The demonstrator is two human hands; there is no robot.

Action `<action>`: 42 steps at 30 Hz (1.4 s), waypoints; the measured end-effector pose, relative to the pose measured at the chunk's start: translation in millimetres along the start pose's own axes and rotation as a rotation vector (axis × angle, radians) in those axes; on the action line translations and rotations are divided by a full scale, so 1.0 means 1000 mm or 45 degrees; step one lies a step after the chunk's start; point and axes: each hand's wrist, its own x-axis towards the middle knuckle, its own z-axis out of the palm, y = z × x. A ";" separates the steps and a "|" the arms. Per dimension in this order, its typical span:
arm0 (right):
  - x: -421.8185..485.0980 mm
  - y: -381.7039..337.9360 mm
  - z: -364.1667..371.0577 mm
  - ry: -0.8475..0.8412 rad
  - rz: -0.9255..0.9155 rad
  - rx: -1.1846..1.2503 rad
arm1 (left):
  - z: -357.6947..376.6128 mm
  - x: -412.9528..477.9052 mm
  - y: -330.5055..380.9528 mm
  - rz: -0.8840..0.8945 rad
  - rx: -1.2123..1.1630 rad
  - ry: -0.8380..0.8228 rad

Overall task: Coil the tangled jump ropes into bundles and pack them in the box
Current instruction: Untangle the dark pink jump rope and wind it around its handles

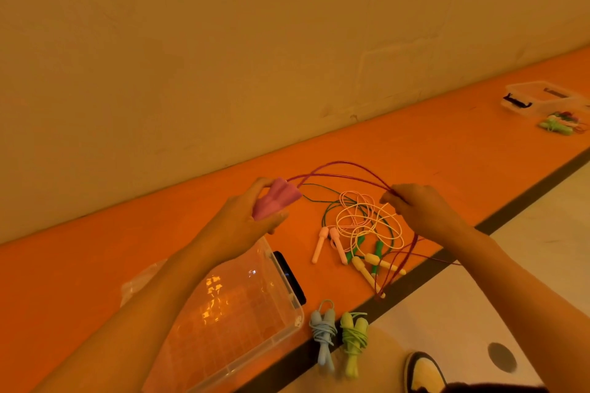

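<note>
**A:** Left hand (252, 217) is up over the far corner of the clear box (295, 317), with the fingers wrapped firmly round a pair of pink handles (276, 201) held side by side.

**B:** And the right hand (421, 210), out to the right of the box, has thumb and fingertips pinched on several strands of the purple rope (344, 166). The rope arches from the handles across to that pinch. From there it hangs in long loops down to the orange mat (415, 143).

**A:** Closest in, nearer than the box and off to its right, there's a black-and-white shoe (421, 373) on the pale floor.

**B:** Just beside the box's near right corner are two wound ropes. The blue bundle (324, 332) and the green bundle (352, 338) lie side by side across the mat's dark edge strip.

**A:** The box itself stands open on the mat, with a black latch (289, 277) on its right end.

**B:** Right of the box and a little farther back sits the tangle (360, 226). Pink, cream and green cords overlap there, with their handles fanned out on the side nearest us. The purple loops hang down across the tangle's right side.

**A:** Well beyond the box, far right along the mat, is a second clear box (539, 99). A small pile of ropes (562, 123) lies just in front of it.

**B:** Behind all of it, the plain wall (223, 41) runs along the mat's far edge.
</note>
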 end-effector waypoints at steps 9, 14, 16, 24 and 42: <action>-0.006 -0.008 0.003 -0.126 -0.116 0.023 | -0.015 0.014 0.000 -0.005 -0.377 0.372; -0.007 -0.002 0.007 -0.083 -0.197 -0.017 | -0.008 0.012 0.001 -0.031 -0.477 0.323; -0.007 -0.008 0.014 -0.148 -0.230 -0.063 | -0.001 0.012 0.006 -0.051 -0.627 0.339; -0.014 -0.029 0.040 -0.445 -0.512 -0.127 | 0.027 0.018 0.015 -0.275 -1.234 0.320; -0.029 -0.041 0.037 -0.690 -0.703 0.065 | 0.049 0.018 0.012 -0.717 -1.477 -0.139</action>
